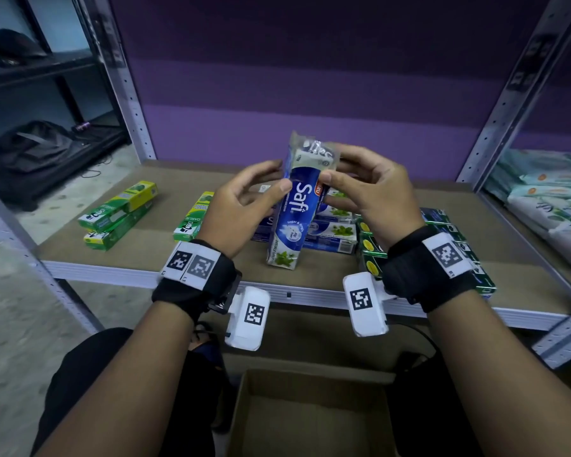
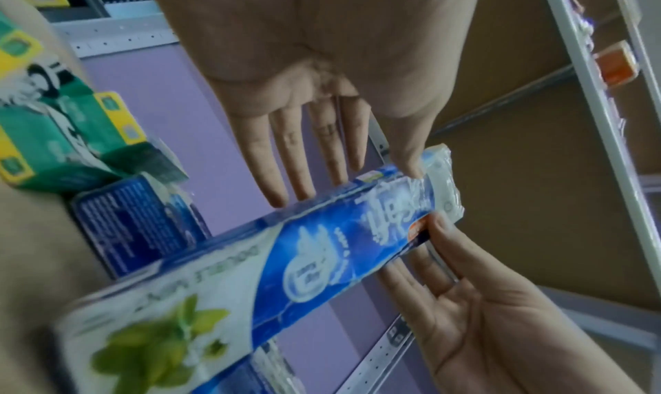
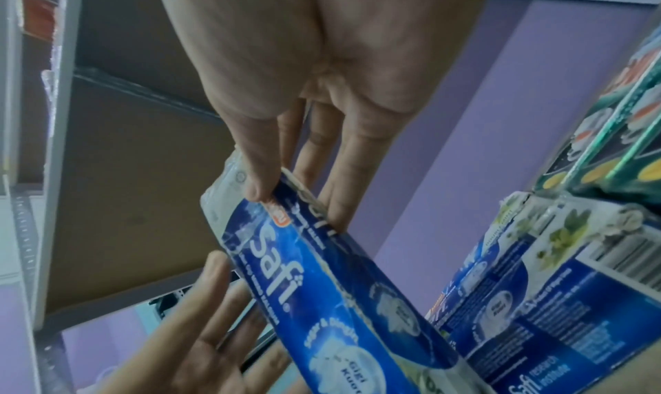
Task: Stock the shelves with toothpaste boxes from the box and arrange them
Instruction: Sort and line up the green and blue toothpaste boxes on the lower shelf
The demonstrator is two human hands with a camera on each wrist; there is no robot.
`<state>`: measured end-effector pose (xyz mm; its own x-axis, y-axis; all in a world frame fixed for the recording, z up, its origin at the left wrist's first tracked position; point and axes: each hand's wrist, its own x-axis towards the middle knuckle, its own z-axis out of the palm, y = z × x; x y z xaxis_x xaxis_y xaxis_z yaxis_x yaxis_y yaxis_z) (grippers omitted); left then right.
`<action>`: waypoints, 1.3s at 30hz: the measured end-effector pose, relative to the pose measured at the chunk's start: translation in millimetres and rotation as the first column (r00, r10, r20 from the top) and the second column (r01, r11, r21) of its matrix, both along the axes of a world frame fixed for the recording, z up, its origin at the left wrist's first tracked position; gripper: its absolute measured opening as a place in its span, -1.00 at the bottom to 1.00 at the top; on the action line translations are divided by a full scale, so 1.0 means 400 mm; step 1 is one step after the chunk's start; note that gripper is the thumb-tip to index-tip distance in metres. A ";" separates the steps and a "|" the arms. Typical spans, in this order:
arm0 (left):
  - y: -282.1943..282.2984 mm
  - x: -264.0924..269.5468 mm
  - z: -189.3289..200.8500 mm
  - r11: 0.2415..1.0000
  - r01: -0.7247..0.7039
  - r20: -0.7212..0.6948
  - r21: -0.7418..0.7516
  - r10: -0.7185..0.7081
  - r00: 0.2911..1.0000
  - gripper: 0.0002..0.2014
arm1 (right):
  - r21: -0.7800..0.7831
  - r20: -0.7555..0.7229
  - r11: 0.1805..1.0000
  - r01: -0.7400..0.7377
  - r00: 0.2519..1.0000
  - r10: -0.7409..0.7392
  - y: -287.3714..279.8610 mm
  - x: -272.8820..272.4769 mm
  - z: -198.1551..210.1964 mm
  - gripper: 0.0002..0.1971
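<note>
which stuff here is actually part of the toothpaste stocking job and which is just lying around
Part of the job:
- blue Safi toothpaste pack in clear wrap, pinched by left hand and right hand
- green and yellow Darlie toothpaste boxes
- blue Safi boxes lying on the shelf
- brown shelf board
- open brown cardboard box

Just lying about:
- black backpack
- pale soft packs on the neighbouring shelf

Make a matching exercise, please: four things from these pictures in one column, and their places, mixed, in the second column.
Things:
1. Safi box
2. Darlie boxes
3. cardboard box
4. dark green boxes

Places:
A. shelf, under the right wrist
B. on the floor below the shelf edge
C. held between both hands
D. left part of the shelf

Pairs: 1-C, 2-D, 3-B, 4-A
</note>
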<state>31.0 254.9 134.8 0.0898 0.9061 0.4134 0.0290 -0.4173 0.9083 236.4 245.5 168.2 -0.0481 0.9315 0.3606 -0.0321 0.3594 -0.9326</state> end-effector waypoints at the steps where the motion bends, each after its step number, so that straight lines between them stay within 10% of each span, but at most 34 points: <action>1: -0.003 0.003 0.008 1.000 0.003 0.036 0.014 -0.004 0.999 -0.67 | 0.010 0.015 1.000 -0.014 1.000 0.014 -0.003 0.000 0.001 -0.62; 15: -0.015 0.010 0.035 0.990 -0.137 0.052 0.043 0.135 0.989 -0.80 | -0.078 0.183 0.997 -0.004 0.983 0.019 -0.007 0.003 -0.024 -0.51; 20: 0.000 0.005 0.027 0.968 -0.228 0.230 -0.104 0.247 0.941 -0.86 | -0.093 0.586 0.993 0.074 0.810 -0.006 -0.003 -0.010 -0.069 -0.41; 29: 0.015 -0.027 0.005 0.911 -0.147 0.471 -0.386 0.332 0.817 -0.77 | -0.005 0.836 0.999 0.041 0.548 -0.018 -0.010 0.014 -0.079 -0.14; 39: -0.009 -0.061 -0.005 0.938 -0.025 0.491 -0.345 0.203 0.847 -0.61 | 0.046 0.835 0.993 0.104 0.541 -0.096 -0.013 0.055 -0.064 -0.54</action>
